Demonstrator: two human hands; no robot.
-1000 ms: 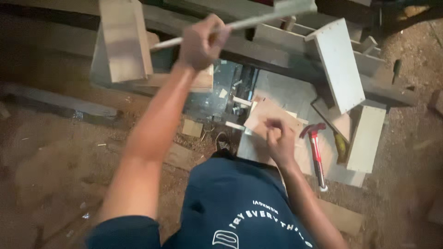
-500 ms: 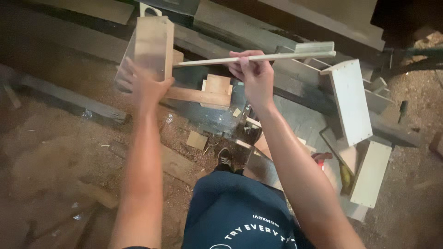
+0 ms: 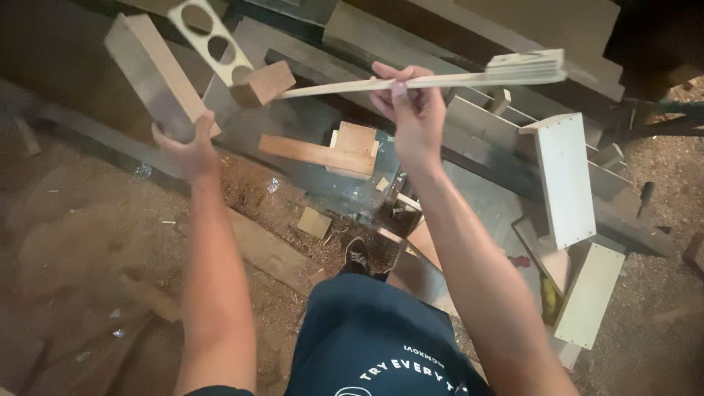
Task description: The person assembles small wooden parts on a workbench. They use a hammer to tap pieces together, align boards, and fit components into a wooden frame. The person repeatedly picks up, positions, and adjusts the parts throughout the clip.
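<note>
Grey board (image 3: pixel 158 70): long, flat, tilted; its lower end is clasped by the left hand (image 3: pixel 187 147), fingers wrapped over the edge, thumb on the near face. The rest of the board rises up and away from those fingers.

White panel (image 3: pixel 565 180): upright rectangular piece, well off to the right of the right hand (image 3: pixel 414 117), below the far end of the stick.

Thin wooden stick (image 3: pixel 345 86): long pale strip, pinched between thumb and fingertips of the right hand near its middle. It runs nearly level, out from both sides of the fingers; a flat slatted piece (image 3: pixel 528 66) sits at its right end.

Strip with round holes (image 3: pixel 209 40): pale, three holes showing, above and right of the left fingers, just beside the board.

Flat plank (image 3: pixel 315 154): lies below the stick, between the two hands.

Small wood block (image 3: pixel 268 81): just beside the stick's left tip; whether they touch cannot be told.

Small square offcut (image 3: pixel 314 221): on the sawdust floor (image 3: pixel 88 235), below both hands.
</note>
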